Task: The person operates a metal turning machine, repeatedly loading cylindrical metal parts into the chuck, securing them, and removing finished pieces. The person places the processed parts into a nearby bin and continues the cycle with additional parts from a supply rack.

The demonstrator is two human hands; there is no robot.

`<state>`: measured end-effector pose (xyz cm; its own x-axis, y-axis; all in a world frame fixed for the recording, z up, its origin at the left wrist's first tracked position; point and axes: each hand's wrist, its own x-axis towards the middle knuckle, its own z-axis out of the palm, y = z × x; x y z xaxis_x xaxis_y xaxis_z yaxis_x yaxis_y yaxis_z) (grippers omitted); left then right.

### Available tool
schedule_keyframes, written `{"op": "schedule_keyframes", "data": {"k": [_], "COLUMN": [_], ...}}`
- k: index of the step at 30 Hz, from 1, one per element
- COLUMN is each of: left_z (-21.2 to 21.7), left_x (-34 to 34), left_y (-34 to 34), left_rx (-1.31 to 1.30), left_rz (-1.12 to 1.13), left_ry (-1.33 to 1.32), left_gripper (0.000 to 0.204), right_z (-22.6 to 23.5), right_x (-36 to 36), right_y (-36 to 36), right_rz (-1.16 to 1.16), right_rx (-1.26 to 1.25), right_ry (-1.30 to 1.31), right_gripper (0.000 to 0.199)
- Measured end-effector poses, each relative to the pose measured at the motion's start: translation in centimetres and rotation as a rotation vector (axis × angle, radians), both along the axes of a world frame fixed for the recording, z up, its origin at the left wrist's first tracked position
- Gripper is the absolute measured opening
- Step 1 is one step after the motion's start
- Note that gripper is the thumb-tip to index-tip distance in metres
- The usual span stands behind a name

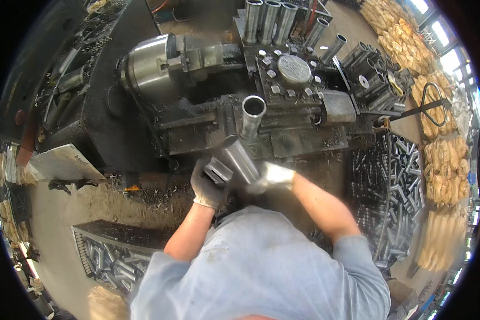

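Note:
My left hand (206, 186), in a dirty grey work glove, is closed around a short metal piece (217, 171) with a slot in it; its exact kind is unclear. My right hand (273, 177), in a white glove and partly blurred by motion, grips the lower end of a smooth steel tube (241, 159). This tube slants up to the left, close beside the slotted piece; I cannot tell whether they touch. Just beyond my hands, another steel tube (253, 118) stands upright on the lathe carriage (293, 140), its open end up.
The lathe chuck (153, 64) is at the far left, the bolted tool post (294, 70) right of it. Several tubes (271, 22) stand behind. Bins of tubes lie at right (402, 186) and lower left (114, 261). A looped handle (435, 104) juts out right.

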<state>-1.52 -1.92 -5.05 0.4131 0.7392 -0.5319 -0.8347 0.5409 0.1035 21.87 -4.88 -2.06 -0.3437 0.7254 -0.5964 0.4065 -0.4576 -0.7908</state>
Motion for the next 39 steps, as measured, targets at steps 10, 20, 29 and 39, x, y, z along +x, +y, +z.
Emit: {"op": "schedule_keyframes", "data": {"k": [10,20,29,39], "left_z": [5.2,6.6,6.2,7.2], "left_x": [5.4,5.5,-3.6,-1.3], "left_y": [4.1,10.9,9.1,8.7], "left_rx": [1.213,0.875,0.461,0.639], "left_rz": [0.049,0.094,0.030,0.061], "left_ry": [1.611,1.033,0.133,0.009], "left_gripper": [0.090,0.054,0.085,0.071], "right_z": [8.6,8.1,-2.0,11.5], "right_x": [7.3,3.3,-6.5,-5.8], "right_y": [-0.6,-4.5,4.7,9.7], "right_rz": [-0.694,-0.026,-0.102,-0.171], "right_rx": [0.645,0.620,0.680,0.277], "right_ry": [-0.232,-0.508,-0.749,-0.068], "right_gripper": [0.038,0.032,0.050,0.065]}}
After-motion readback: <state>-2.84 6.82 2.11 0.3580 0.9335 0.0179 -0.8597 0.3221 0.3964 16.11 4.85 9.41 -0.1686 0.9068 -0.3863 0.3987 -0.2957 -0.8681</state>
